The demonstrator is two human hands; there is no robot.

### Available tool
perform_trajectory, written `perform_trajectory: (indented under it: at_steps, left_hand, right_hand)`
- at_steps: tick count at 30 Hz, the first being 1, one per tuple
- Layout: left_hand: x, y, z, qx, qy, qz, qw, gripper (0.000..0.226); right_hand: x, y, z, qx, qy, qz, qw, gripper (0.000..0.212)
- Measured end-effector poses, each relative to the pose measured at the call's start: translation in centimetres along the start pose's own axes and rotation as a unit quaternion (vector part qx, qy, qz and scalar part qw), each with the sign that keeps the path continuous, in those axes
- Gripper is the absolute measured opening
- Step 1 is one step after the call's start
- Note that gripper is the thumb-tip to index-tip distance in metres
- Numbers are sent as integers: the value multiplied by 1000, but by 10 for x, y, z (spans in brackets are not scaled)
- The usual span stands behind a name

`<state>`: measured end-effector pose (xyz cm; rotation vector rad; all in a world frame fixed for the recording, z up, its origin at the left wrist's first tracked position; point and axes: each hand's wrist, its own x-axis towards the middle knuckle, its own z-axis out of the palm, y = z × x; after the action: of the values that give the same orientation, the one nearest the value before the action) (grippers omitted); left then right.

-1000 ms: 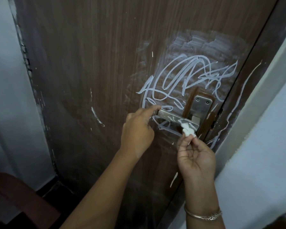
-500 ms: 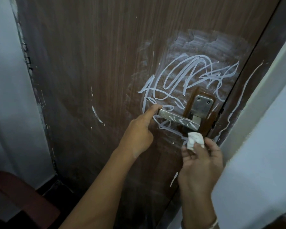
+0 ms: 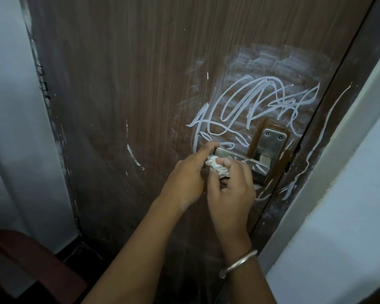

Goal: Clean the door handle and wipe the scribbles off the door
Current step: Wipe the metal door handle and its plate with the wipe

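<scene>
The door [image 3: 123, 88] is filling most of the view, a broad brown wood-grain panel that is standing rigid and should be taking any amount of rubbing without giving. White scribbles [image 3: 257, 106] are looping across it above and to the left of the lock plate, inside a paler smeared patch, with more strokes running down the dark frame edge at the right; they look chalky or waxy (which of the two cannot be told), so they will probably be needing firm, repeated passes rather than one swipe.

The door handle [image 3: 239, 157] is sitting just below the scribbles, a metal lever jutting left from a screwed steel plate. It is hard, smooth and likely slippery, and being a lever it will tend to swing down under pressure, so it is best steadied at its free end while the flat is being rubbed.

The left hand [image 3: 184, 172] is reaching up from a bare forearm, its forefinger stretched out and touching the lever's free tip, the other fingers curled under; it is bracing rather than gripping.

The right hand [image 3: 230, 189], a bangle at its wrist, is crossing close beside the left, knuckles toward the camera, fingers clenched around the wad.

The tissue wad [image 3: 217, 167] is small, white and crumpled, soft and light, and is being pressed against the lever's underside between the two hands; a wad this small will likely be soiling quickly.
</scene>
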<state>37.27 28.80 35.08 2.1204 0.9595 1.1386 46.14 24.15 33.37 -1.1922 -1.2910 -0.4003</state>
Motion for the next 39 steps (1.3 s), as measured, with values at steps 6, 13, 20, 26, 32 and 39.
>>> perform_trajectory:
  at_steps: [6, 13, 20, 26, 32, 39]
  left_hand:
    - [0, 0, -2, -5, -11, -5, 1000, 81]
    - [2, -4, 0, -1, 0, 15, 1000, 75]
    - [3, -6, 0, -12, -7, 8, 1000, 81]
    - [3, -5, -1, -13, -14, 4, 1000, 82]
    - [3, -6, 0, -21, -13, 12, 1000, 81]
    - [3, -8, 1, -40, -12, 18, 999, 76]
  right_hand:
    - [5, 9, 2, -143, 28, -104, 984, 19]
    - [11, 7, 15, -132, 21, -71, 989, 14]
    - [8, 8, 16, -149, 21, -24, 988, 7]
    - [10, 6, 17, -134, 37, -28, 990, 8]
    - [10, 7, 18, -151, 25, -26, 988, 15]
    - [14, 4, 18, -118, 29, -20, 992, 13]
